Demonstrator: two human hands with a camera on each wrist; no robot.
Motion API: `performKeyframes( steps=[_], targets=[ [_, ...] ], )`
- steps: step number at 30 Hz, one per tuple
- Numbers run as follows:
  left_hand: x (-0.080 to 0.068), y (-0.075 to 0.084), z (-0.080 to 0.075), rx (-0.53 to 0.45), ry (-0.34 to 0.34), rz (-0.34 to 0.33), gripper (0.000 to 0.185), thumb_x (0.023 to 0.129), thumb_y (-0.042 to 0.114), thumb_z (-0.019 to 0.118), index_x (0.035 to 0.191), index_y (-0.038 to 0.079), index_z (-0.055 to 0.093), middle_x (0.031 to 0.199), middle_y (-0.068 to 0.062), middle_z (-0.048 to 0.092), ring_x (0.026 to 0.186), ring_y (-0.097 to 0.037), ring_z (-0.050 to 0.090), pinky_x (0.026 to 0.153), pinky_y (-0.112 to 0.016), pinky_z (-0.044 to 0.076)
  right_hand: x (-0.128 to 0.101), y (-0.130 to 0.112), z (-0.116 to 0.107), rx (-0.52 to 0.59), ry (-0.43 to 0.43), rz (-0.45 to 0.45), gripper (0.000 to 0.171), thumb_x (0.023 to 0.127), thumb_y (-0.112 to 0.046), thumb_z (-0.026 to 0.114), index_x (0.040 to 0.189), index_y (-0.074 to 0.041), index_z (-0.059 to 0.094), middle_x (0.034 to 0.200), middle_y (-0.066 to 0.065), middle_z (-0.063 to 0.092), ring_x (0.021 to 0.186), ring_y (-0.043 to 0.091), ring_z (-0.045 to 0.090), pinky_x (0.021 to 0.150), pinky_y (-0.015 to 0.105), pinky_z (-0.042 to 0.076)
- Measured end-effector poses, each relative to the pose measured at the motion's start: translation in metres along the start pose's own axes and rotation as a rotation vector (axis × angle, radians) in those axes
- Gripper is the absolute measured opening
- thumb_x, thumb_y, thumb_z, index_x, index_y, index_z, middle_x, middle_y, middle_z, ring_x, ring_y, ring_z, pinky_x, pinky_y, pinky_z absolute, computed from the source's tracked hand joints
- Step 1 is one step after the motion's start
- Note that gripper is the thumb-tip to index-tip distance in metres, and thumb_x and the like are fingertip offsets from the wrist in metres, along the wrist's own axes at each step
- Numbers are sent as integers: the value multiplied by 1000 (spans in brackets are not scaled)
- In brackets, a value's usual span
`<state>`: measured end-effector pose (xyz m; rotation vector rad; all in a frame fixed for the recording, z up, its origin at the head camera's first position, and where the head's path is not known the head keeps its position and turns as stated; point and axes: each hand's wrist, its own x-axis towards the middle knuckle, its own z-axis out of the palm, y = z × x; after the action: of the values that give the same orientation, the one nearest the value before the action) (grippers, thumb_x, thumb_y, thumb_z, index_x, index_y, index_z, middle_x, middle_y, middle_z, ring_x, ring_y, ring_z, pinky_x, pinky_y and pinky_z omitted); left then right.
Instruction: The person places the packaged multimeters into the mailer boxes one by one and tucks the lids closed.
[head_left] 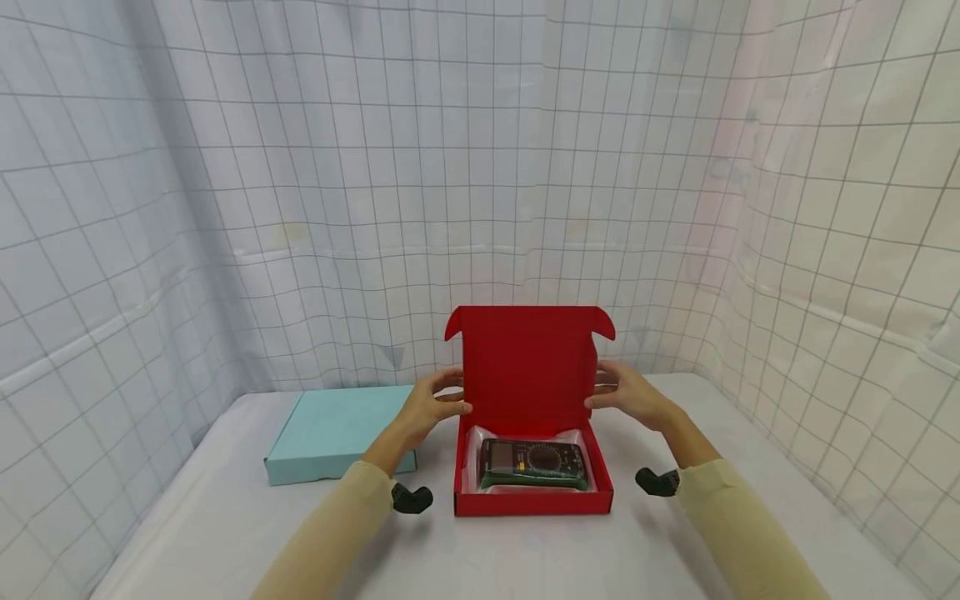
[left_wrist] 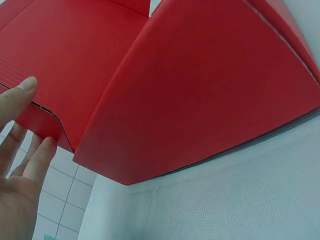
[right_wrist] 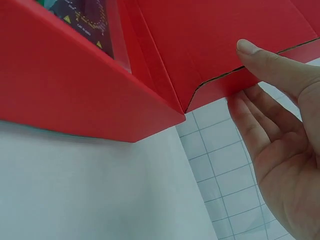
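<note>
A red cardboard box (head_left: 532, 502) stands open on the white table, its lid (head_left: 528, 367) upright at the back. Inside lies a dark green multimeter (head_left: 532, 462) in clear plastic wrap. My left hand (head_left: 456, 395) pinches the lid's left edge, thumb on the inner face and fingers behind. My right hand (head_left: 597, 388) pinches the lid's right edge the same way. The left wrist view shows my left hand (left_wrist: 37, 115) on the lid flap (left_wrist: 75, 60) beside the box wall (left_wrist: 200, 90). In the right wrist view, my right hand (right_wrist: 240, 75) clamps the lid (right_wrist: 225, 35) with the thumb on top.
A flat, closed teal box (head_left: 330, 433) lies to the left of the red one, near my left forearm. The white table (head_left: 225, 533) is enclosed by grid-patterned white curtains at the back and both sides. Black wrist camera mounts (head_left: 411, 497) hang under both sleeves.
</note>
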<state>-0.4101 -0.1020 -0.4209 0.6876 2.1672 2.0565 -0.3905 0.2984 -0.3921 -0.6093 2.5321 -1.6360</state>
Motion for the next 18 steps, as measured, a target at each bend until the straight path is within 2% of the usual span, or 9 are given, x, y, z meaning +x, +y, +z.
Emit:
performKeyframes(
  steps=[11,15,18],
  targets=[
    [-7,-3,2,8,-40,63,64,88,-4,79,146,3,52,138,-18,57,130,-40,56,95,-44,56,-7,0,5,21,-42,-82,76,88,-8,83,154,-10,44,143,17,57,130,43,55,94,49,57],
    [-10,-3,1,42,-71,105,62,87,-4,80,143,1,53,138,-19,57,130,-43,55,93,-45,57,-11,0,7,-8,-54,-89,80,88,-7,83,156,-13,42,146,17,55,132,45,53,91,48,58],
    [-11,-5,1,69,-86,133,61,86,-5,81,141,2,55,138,-19,57,130,-42,55,93,-45,57,-14,-1,9,-58,-52,-96,77,87,-7,83,153,-11,44,144,16,56,131,45,54,92,48,57]
  ],
)
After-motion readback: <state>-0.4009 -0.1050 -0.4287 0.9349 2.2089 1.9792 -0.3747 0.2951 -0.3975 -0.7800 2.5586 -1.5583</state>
